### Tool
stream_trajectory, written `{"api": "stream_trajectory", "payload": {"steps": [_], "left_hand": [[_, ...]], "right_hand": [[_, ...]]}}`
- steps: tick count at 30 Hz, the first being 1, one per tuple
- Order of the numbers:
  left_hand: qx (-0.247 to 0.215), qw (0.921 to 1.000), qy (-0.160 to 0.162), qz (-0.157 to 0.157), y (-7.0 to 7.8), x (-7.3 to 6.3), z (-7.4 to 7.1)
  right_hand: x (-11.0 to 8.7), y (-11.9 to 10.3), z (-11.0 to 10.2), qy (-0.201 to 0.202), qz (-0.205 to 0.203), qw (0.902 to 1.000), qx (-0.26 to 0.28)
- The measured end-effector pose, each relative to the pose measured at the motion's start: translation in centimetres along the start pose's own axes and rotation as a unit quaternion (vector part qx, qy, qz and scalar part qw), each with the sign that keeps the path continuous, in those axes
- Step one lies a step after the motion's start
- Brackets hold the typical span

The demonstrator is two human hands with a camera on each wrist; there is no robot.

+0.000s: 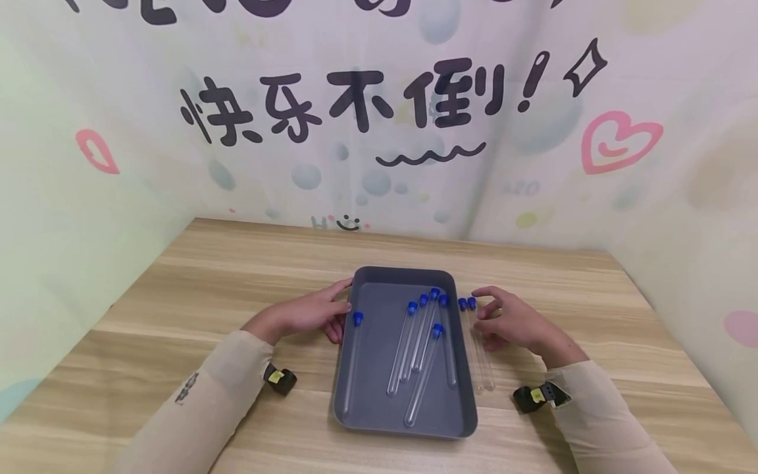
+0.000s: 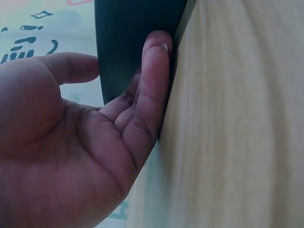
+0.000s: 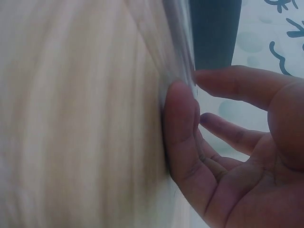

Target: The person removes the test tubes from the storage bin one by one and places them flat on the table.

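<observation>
A dark grey tray [image 1: 379, 368] holds several clear test tubes [image 1: 428, 378] with blue caps, most in its right half; one tube [image 1: 357, 320] lies along the left wall. My left hand [image 1: 316, 309] is at the tray's left side, its fingers against the outer wall and the thumb [image 2: 78, 69] at the rim. Outside the right wall, two capped test tubes [image 1: 484, 368] lie side by side on the table. Right beside them is my right hand [image 1: 512, 319], with loosely bent fingers and the thumb [image 3: 237, 83] close to the glass. The index finger reaches past the blue caps.
The wood-grain table [image 1: 284, 408] spreads around the tray. A printed cloth [image 1: 379, 191] with black writing hangs behind its far edge. Each wrist carries a small black camera, one on the left [image 1: 281, 379] and one on the right [image 1: 530, 397].
</observation>
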State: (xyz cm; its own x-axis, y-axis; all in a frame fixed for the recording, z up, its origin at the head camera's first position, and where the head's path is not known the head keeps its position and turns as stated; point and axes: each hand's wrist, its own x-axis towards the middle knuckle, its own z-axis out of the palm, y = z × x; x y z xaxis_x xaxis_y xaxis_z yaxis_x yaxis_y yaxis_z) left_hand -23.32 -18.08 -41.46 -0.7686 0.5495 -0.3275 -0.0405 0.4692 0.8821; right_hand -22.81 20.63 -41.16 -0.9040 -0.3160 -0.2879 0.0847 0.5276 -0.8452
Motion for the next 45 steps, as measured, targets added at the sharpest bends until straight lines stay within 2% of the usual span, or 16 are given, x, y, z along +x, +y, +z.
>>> {"api": "stream_trajectory", "payload": {"steps": [5, 10, 13, 27, 36, 45], "left_hand": [[-0.002, 1.0, -0.002, 0.005, -0.1, 0.0, 0.0], [0.0, 1.0, -0.002, 0.004, 0.0, 0.0, -0.1], [0.0, 1.0, -0.001, 0.005, 0.1, 0.0, -0.1], [-0.004, 1.0, 0.0, 0.005, 0.0, -0.1, -0.1], [-0.006, 0.9999, 0.009, -0.006, 0.1, -0.1, 0.1], [0.003, 0.9999, 0.01, 0.002, 0.0, -0.2, 0.2]], "right_hand": [[0.1, -0.1, -0.1, 0.012, -0.013, 0.9997, -0.014], [0.2, -0.3, -0.4, 0.075, -0.043, 0.995, -0.051], [0.2, -0.5, -0.6, 0.094, -0.048, 0.9932, -0.049], [-1.0, -2.9, 0.4, 0.075, -0.075, 0.9943, -0.011], [-2.2, -6.1, 1.9, 0.049, -0.108, 0.9928, 0.011], [-1.6, -8.8, 3.5, 0.039, -0.128, 0.9911, 0.003]]}}
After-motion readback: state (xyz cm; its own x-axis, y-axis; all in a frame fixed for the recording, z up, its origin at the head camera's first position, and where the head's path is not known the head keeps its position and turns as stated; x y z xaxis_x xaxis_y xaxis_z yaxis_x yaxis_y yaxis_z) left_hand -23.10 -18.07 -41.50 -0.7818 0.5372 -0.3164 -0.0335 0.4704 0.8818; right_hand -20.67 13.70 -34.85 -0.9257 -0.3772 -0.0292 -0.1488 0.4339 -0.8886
